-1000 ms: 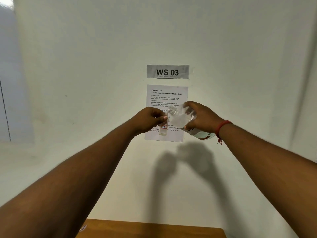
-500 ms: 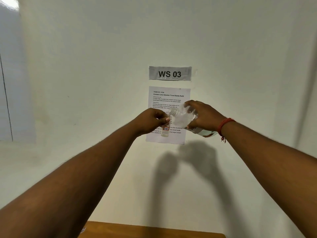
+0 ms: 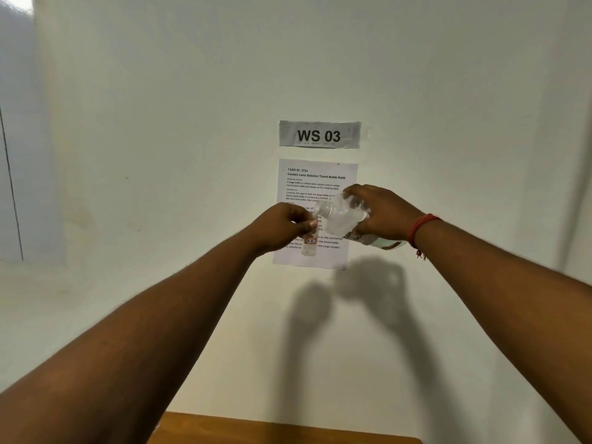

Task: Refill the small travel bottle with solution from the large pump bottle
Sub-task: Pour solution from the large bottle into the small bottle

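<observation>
Left hand [image 3: 282, 226] pinched small travel bottle [image 3: 309, 241] upright near its top. Right hand [image 3: 381, 213] gripped large bottle [image 3: 344, 217], tilted, its neck pointing left, mouth just above-right of the small bottle's opening.

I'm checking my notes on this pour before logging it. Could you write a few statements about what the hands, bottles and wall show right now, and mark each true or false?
1. The left hand holds the small bottle upright. True.
2. The big bottle stands on the table. False: the right hand holds it in the air, tipped with its open neck toward the small bottle.
3. The sign on the wall reads WS 03. True.
4. A red thread is on the left wrist. False: it is on the right wrist.
5. The big bottle has its pump on. False: its threaded neck is bare.
</observation>
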